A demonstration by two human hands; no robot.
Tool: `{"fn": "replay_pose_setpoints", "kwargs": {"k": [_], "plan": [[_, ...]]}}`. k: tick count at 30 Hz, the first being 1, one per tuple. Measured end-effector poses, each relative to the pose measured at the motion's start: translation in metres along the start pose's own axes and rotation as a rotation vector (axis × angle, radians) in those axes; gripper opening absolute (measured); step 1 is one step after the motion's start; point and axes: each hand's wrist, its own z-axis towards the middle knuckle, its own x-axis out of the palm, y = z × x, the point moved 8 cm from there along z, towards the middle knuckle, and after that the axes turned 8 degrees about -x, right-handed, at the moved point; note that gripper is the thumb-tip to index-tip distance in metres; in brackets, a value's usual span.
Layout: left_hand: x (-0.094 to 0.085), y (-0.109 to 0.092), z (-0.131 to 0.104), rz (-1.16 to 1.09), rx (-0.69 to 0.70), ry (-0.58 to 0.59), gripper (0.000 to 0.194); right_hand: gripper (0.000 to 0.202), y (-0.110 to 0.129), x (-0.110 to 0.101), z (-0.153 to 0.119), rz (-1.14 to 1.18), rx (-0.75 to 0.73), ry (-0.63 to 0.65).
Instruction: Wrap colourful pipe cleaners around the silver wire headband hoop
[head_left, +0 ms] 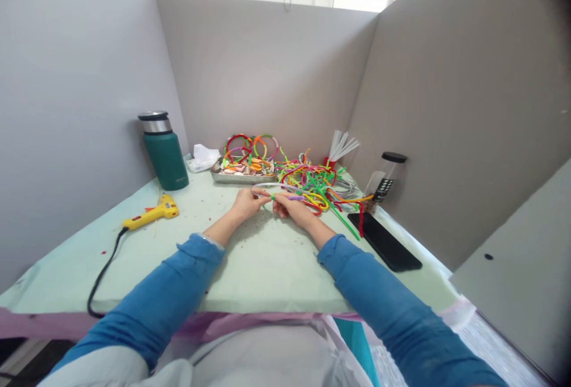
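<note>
On a cloth-covered table [267, 280], far left, a black cord [104, 268] runs from a yellow glue gun [151, 214] to the front edge near the left corner. The left sleeve [178, 274] reaches across close by; if it caught the cord, the gun could be dragged. Behind, a green flask [165, 158] stands near the left edge. Toward the back edge, fuzzy rings [238, 137] rest upright at a metal tray [243, 178]; a knock could topple them.

At the middle, the left hand [247, 204] pinches a thin pale hoop [279, 184] with narrowed fingertips. The right hand [291, 205], fingers curled in, appears to grip it too, a bit of green fuzzy wire [273, 197] between them. A loose pinch could let the wire unwind. Just beyond, a tangle of fuzzy wires [307, 176] could snag the hoop. Toward the right edge, strands reach a phone [386, 241]; pulling them could nudge it.
</note>
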Motion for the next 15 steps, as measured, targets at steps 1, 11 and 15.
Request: {"fn": "replay_pose_setpoints", "kwargs": {"k": [1, 11, 15], "plan": [[0.0, -0.001, 0.0, 0.026, 0.005, 0.001, 0.03, 0.035, 0.001, 0.0, 0.0, 0.001, -0.007, 0.003], [-0.004, -0.017, -0.005, 0.11, 0.215, -0.088, 0.02, 0.04, -0.002, 0.0, -0.001, -0.033, 0.004, 0.006], [-0.006, -0.023, -0.007, 0.149, 0.292, -0.125, 0.016, 0.04, 0.0, -0.001, -0.002, -0.044, 0.009, -0.013]]}}
